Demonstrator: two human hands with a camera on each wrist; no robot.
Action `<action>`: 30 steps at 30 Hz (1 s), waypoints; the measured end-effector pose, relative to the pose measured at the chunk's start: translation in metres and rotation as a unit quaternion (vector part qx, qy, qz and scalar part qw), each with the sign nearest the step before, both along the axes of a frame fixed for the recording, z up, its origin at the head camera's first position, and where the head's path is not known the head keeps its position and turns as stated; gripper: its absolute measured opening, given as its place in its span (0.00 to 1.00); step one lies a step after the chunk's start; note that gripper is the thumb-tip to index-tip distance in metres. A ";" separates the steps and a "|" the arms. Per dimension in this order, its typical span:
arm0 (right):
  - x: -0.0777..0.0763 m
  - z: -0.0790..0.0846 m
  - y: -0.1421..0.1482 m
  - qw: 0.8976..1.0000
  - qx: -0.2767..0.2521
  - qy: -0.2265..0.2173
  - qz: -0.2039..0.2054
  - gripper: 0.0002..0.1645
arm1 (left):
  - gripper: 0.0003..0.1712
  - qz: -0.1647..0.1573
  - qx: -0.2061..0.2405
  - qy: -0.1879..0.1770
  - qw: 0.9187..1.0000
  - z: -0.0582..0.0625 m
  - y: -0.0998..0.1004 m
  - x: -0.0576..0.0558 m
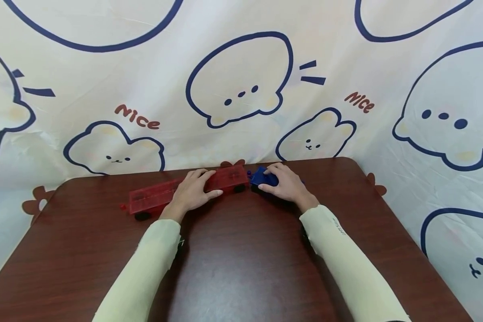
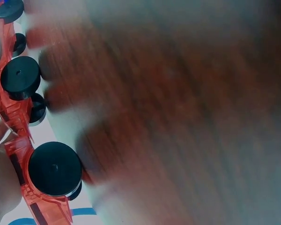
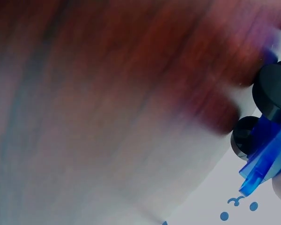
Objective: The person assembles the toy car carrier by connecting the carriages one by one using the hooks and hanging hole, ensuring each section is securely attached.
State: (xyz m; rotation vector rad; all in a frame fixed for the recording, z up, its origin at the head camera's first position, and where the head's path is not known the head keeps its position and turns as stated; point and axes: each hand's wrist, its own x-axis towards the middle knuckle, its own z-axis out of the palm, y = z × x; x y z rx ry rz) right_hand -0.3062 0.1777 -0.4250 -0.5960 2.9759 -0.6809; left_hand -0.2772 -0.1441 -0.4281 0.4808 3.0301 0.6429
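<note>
Two see-through red toy train cars with black wheels stand end to end near the table's far edge: a left car [image 1: 150, 197] and a right car [image 1: 229, 177]. My left hand [image 1: 191, 190] grips the red cars from above where they meet, thumb on the near side, covering the joint. Just right of them is a blue toy train car [image 1: 261, 176], held by my right hand [image 1: 287, 183], which hides much of it. A small knob lies between blue and red; whether they are coupled I cannot tell. Black wheels [image 2: 55, 168] show in the left wrist view.
The brown wooden table [image 1: 241, 259] reflects light in front of the hands. Right behind its far edge hangs a white sheet [image 1: 241, 143] printed with cartoon animals, which also runs along the right side.
</note>
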 end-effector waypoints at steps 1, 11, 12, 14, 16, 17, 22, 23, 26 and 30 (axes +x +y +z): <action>0.000 0.000 0.000 1.000 0.000 0.000 0.001 0.40 | 0.47 -0.001 0.000 0.000 1.000 0.000 0.000 0.000; -0.002 0.004 0.004 1.000 -0.001 -0.002 0.022 0.38 | 0.47 -0.006 0.006 0.001 1.000 0.002 -0.001 -0.001; -0.002 0.003 0.005 1.000 0.000 -0.002 0.024 0.38 | 0.47 -0.007 0.007 -0.001 1.000 0.003 -0.001 -0.001; -0.002 0.004 0.005 1.000 0.000 -0.005 0.027 0.37 | 0.47 -0.006 0.007 -0.005 1.000 0.003 -0.002 -0.001; -0.002 0.005 0.005 1.000 -0.001 -0.009 0.027 0.37 | 0.47 -0.008 0.007 -0.009 1.000 0.005 -0.002 -0.001; -0.002 0.005 0.006 1.000 -0.001 -0.010 0.027 0.37 | 0.47 -0.009 0.007 -0.010 1.000 0.006 -0.002 -0.001; 0.000 0.008 0.007 0.999 -0.002 -0.018 0.030 0.36 | 0.47 -0.008 0.003 -0.017 1.000 0.008 -0.002 0.000; 0.000 0.009 0.007 0.999 0.000 -0.019 0.032 0.36 | 0.47 -0.007 0.001 -0.019 1.000 0.008 -0.002 0.001; 0.001 0.010 0.007 0.999 0.003 -0.019 0.035 0.35 | 0.47 -0.006 -0.005 -0.020 1.000 0.008 -0.003 0.002; 0.001 0.009 0.006 0.999 -0.001 -0.014 0.034 0.35 | 0.47 -0.009 -0.013 -0.012 1.000 0.010 -0.005 0.004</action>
